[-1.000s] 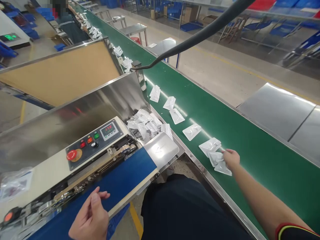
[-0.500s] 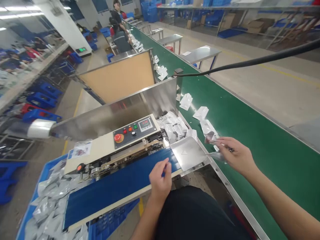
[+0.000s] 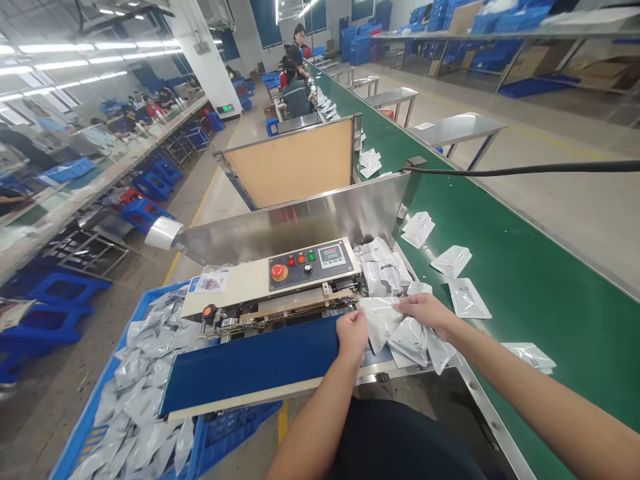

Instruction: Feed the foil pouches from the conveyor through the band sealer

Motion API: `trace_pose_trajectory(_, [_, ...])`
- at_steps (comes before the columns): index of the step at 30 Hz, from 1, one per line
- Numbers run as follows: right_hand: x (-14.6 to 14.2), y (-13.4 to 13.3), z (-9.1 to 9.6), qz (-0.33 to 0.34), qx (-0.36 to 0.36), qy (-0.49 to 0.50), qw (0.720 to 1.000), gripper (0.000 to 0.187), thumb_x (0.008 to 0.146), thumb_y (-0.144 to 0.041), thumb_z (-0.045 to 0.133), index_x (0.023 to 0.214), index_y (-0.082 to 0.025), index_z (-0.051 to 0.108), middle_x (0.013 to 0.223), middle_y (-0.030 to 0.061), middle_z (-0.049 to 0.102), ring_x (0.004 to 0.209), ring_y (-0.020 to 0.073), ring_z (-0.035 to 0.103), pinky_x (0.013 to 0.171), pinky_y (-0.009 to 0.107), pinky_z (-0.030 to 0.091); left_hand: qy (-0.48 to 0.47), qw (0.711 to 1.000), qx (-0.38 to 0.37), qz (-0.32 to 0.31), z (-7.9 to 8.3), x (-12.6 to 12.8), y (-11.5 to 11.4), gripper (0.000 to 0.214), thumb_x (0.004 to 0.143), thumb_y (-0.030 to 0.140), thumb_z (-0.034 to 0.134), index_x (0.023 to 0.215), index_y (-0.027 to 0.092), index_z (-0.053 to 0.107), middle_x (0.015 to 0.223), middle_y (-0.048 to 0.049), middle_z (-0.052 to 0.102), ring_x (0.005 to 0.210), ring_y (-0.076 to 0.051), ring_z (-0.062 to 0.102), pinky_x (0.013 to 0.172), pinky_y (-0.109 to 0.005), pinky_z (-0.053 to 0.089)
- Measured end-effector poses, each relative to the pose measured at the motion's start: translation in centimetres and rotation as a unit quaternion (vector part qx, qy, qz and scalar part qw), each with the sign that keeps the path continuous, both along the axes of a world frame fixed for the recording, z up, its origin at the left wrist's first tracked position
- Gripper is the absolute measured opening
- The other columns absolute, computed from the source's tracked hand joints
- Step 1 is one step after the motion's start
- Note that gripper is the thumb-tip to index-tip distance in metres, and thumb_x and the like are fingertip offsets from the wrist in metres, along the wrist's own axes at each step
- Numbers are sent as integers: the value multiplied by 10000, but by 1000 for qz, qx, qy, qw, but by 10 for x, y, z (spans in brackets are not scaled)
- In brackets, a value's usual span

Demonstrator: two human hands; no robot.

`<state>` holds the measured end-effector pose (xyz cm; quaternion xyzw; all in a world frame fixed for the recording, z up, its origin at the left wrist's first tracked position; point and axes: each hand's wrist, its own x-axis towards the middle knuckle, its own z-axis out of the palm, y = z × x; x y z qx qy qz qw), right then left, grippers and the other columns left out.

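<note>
A white plastic pouch lies at the feed end of a band sealer, above its blue belt. My left hand is closed on the pouch's left edge; its fingertips are partly hidden. On the right, my right hand pinches the same pouch by its upper right corner. More white pouches lie overlapped under and beside it, below my right hand, mostly covering the metal plate. A heap of white pouches sits just behind, against the sealer's end.
A green conveyor runs along the right with loose pouches on it. At lower left stands a blue crate full of pouches. A steel panel rises behind the sealer. A black cable crosses the conveyor. People work farther back.
My right hand has come from the conveyor to the sealer's feed end. Several pouches now lie on the plate that was bare. My left hand has moved up to a pouch. The view has shifted.
</note>
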<state>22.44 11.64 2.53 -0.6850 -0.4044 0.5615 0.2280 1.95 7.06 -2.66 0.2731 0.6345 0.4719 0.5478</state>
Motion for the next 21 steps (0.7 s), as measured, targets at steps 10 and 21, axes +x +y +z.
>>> trace_pose_trajectory(10, [-51,26,2,95,22,11,995,310,749,-496,879,756,-192,818,838,75,821,837,235,751,759,304,584,-26,996,34,73,9,-63,-5,681,723,759,867,866,94,866,804,-140,811,807,-279,743,746,-348,570])
trace_pose_trajectory(21, [-71,-22,26,116,188,13,975,491,719,-756,769,855,-301,894,922,67,860,928,394,808,903,482,643,98,983,147,-50,-4,-55,-71,906,549,811,932,1216,201,875,1082,-171,850,985,-386,798,909,-445,651])
